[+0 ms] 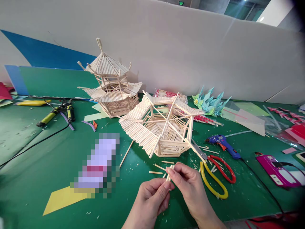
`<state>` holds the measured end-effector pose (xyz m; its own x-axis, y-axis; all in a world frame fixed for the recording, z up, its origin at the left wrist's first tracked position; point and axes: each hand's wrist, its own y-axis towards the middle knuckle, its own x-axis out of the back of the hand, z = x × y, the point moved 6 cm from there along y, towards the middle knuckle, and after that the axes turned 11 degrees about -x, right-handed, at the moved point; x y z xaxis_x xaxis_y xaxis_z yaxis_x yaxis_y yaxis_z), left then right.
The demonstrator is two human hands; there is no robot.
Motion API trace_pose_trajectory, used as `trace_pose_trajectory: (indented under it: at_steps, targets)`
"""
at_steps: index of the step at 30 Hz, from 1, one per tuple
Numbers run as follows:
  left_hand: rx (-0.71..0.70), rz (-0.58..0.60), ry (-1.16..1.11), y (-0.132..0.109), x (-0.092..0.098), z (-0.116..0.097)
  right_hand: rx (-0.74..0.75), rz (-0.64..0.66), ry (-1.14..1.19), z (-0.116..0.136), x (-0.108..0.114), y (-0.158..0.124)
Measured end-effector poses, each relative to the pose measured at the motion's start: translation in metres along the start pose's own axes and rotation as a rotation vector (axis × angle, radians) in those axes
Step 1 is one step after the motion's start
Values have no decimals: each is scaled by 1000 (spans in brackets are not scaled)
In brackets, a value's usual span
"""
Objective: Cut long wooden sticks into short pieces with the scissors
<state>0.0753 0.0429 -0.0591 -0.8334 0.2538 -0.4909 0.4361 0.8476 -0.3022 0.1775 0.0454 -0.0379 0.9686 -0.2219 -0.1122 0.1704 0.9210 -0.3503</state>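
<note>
Near the table's front, my left hand (153,195) and my right hand (188,183) meet around a few short wooden sticks (169,176), pinched side by side between thumbs and fingers. Just beyond them stands a pavilion model (164,127) built of the same pale sticks, its roof slats covering the left and back sides while bare beams show at the front and right. Loose cut sticks (156,172) lie on the green tabletop by my fingers. Scissors (214,173) with a red and a yellow handle rest open to the right of my right hand.
A finished-looking stick pagoda (111,82) stands at the back left. Right of the scissors lie a blue glue gun (222,144) with its cord and a magenta device (274,170). Teal folded paper (211,101), pliers (57,113), yellow paper (64,200) and a pixelated object (97,163) lie around.
</note>
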Motion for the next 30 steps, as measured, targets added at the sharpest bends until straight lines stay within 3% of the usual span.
trace_pose_trajectory:
  at_steps: [10, 30]
  targets:
    - [148, -64, -277, -5, -4, 5, -75, -110, 17, -4, 9, 5]
    - [77, -39, -96, -1, 0, 6, -9, -143, -50, -3, 10, 4]
